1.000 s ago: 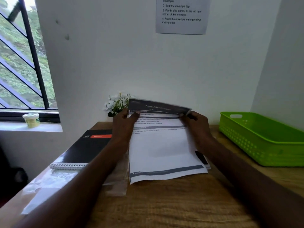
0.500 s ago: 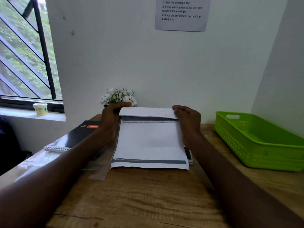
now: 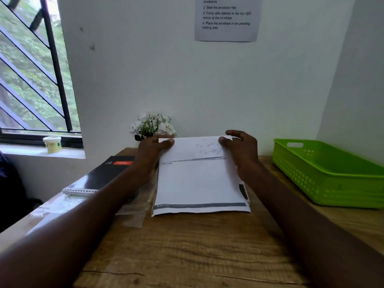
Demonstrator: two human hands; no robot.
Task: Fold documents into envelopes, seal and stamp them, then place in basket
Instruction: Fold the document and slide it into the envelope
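Note:
A white printed document (image 3: 199, 183) lies on the wooden table (image 3: 187, 246), on top of more sheets. Its far part is folded over toward me, blank back side up. My left hand (image 3: 151, 154) pinches the fold's left corner with thumb on top. My right hand (image 3: 242, 150) pinches the right corner the same way. A green plastic basket (image 3: 332, 173) stands at the right and looks empty. No envelope or stamp can be made out.
A black spiral notebook (image 3: 104, 175) lies left of the paper, over clear plastic sleeves (image 3: 133, 215). White flowers (image 3: 152, 125) stand against the wall behind my hands. A small jar (image 3: 52, 144) sits on the window sill. An instruction sheet (image 3: 226, 17) hangs on the wall.
The raised top edge of the document has come over and down toward me, so its printed header is now hidden under the flap. Both hands moved with it.

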